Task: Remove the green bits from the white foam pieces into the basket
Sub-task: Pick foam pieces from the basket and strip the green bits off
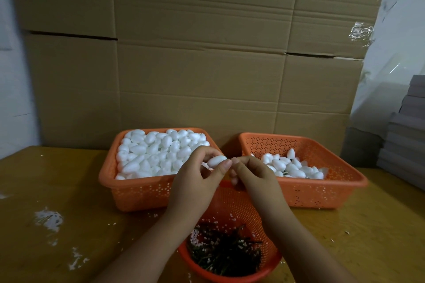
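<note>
Hands [226,173] pinching foam piece [216,160], over basket [271,257]

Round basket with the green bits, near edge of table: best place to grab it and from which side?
Probably the round basket's rim, on its right side, coming from above with fingers hooked over the edge. The rim is a smooth band above mesh walls. The left hand and right hand work over its far side, so stay clear there.

White egg-shaped foam piece [216,160] is lying horizontally above the round orange basket [269,267], which is sitting at the table's near edge, holding dark green bits [226,257].
</note>
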Demonstrator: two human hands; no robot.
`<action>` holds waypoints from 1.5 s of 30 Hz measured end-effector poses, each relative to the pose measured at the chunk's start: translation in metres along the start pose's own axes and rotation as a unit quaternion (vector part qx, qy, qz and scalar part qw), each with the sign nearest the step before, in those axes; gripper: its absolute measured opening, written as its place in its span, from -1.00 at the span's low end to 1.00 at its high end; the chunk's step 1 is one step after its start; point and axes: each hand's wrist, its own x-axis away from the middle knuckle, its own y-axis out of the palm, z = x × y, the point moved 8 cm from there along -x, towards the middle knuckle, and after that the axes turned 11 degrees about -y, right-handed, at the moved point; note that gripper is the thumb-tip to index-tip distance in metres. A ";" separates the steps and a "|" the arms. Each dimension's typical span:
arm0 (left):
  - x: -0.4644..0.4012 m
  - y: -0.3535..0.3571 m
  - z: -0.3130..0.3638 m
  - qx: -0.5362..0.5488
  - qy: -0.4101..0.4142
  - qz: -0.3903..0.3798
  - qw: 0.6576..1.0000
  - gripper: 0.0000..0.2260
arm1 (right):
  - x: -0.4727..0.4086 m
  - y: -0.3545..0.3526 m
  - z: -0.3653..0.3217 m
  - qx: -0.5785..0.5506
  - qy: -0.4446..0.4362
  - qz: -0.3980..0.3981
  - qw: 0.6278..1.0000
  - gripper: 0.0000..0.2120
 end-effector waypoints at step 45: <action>-0.001 0.013 -0.006 -0.022 0.000 -0.056 0.998 -0.71 | 0.000 -0.010 0.001 -0.071 0.016 0.052 0.996 -0.81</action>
